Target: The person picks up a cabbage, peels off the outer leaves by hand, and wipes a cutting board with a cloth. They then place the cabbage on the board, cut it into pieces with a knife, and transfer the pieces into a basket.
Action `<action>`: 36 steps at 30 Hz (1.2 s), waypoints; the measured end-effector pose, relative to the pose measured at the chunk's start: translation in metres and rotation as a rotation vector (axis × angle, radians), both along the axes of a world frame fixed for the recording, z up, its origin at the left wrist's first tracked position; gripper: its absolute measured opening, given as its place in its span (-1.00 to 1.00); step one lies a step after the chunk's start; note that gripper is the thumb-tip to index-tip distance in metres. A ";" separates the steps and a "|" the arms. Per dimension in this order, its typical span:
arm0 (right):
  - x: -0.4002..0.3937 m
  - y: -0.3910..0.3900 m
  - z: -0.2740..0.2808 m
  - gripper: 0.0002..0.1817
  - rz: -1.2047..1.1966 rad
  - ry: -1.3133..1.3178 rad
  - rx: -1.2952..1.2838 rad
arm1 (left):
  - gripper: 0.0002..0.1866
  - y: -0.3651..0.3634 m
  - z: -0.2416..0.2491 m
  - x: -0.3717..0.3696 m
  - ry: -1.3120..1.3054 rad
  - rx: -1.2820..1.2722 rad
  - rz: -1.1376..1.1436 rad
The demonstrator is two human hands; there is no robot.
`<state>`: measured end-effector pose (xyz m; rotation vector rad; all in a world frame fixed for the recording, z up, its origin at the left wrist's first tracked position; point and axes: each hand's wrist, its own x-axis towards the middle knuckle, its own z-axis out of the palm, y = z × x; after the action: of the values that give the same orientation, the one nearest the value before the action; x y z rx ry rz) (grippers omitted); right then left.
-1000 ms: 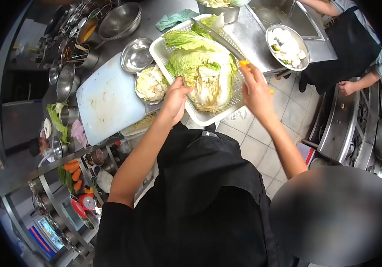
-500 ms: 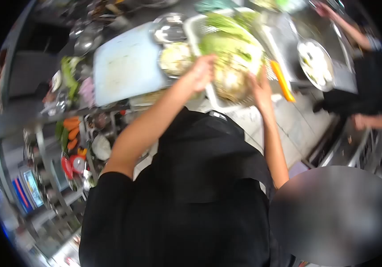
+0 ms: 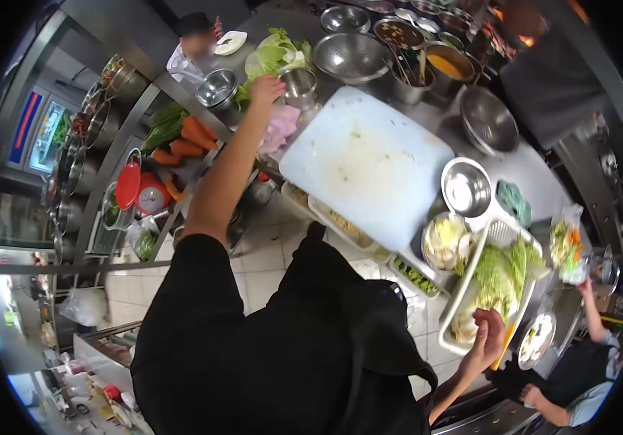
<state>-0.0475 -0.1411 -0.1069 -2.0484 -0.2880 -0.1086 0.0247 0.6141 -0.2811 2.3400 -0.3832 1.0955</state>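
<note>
White plastic, pierced with holes, makes up the basket point(image 3: 501, 231) in the head view; its raised walls probably keep the crinkled, leafy cabbage point(image 3: 496, 281) lying inside from rolling. Beside it, the right hand point(image 3: 491, 339) has loosely bent, parted fingers and nothing visible in its grasp. The left hand point(image 3: 266, 88) curls near a smooth steel pot point(image 3: 300, 85); whether it holds anything, I cannot tell.

No legible text or labels
</note>
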 end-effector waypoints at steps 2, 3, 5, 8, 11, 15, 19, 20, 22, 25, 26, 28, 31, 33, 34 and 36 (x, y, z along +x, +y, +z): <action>0.020 0.050 -0.006 -0.69 0.126 -0.006 -0.021 | -0.51 0.038 0.019 0.008 0.166 -0.656 0.296; 0.030 0.088 -0.001 -0.70 0.157 0.027 -0.029 | -0.42 0.051 0.030 0.013 0.411 -1.319 0.645; 0.053 0.176 0.019 -0.67 0.226 0.110 0.043 | -0.35 0.098 0.018 0.031 0.407 -1.418 0.649; 0.105 0.325 0.042 -0.53 0.551 0.127 0.036 | -0.09 0.112 0.016 0.051 0.422 -1.519 0.750; 0.170 0.480 0.023 -0.54 0.786 0.117 0.045 | 0.19 0.110 0.018 0.069 0.434 -1.551 0.841; 0.235 0.677 -0.019 -0.41 0.909 0.202 -0.041 | 0.30 0.106 0.017 0.064 0.453 -1.507 0.825; 0.307 0.788 -0.113 -0.19 0.706 -0.126 -0.471 | 0.33 0.111 -0.002 0.075 0.523 -1.559 0.964; 0.312 0.806 -0.127 -0.12 0.603 -0.119 -0.567 | 0.33 0.111 -0.001 0.071 0.525 -1.546 0.971; 0.328 0.821 -0.160 -0.10 0.627 0.033 -0.486 | 0.33 0.113 0.001 0.064 0.528 -1.454 0.931; 0.326 0.824 -0.171 -0.09 0.738 0.183 -0.394 | 0.32 0.114 0.002 0.066 0.576 -1.413 0.957; 0.318 0.820 -0.169 -0.10 0.824 0.186 -0.371 | 0.32 0.111 0.013 0.064 0.646 -1.364 0.996; 0.279 0.815 -0.120 -0.05 0.849 0.334 -0.385 | 0.31 0.106 0.035 0.062 0.730 -1.398 0.960; 0.269 0.822 -0.120 -0.13 0.886 0.590 -0.280 | 0.15 0.120 0.012 0.086 0.431 -1.757 0.566; 0.289 0.832 -0.149 -0.27 1.020 0.794 -0.095 | 0.04 0.126 0.015 0.083 0.423 -1.826 0.412; 0.293 0.833 -0.153 -0.27 1.016 0.793 -0.082 | -0.07 0.131 0.015 0.079 0.412 -1.896 0.264; 0.302 0.834 -0.162 -0.12 1.274 0.625 -0.027 | -0.15 0.142 0.016 0.073 0.384 -1.900 0.078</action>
<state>0.2541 0.6925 -0.2688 -1.4786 -1.1008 1.2670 0.0973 0.7557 -0.2648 0.7320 0.6695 0.4431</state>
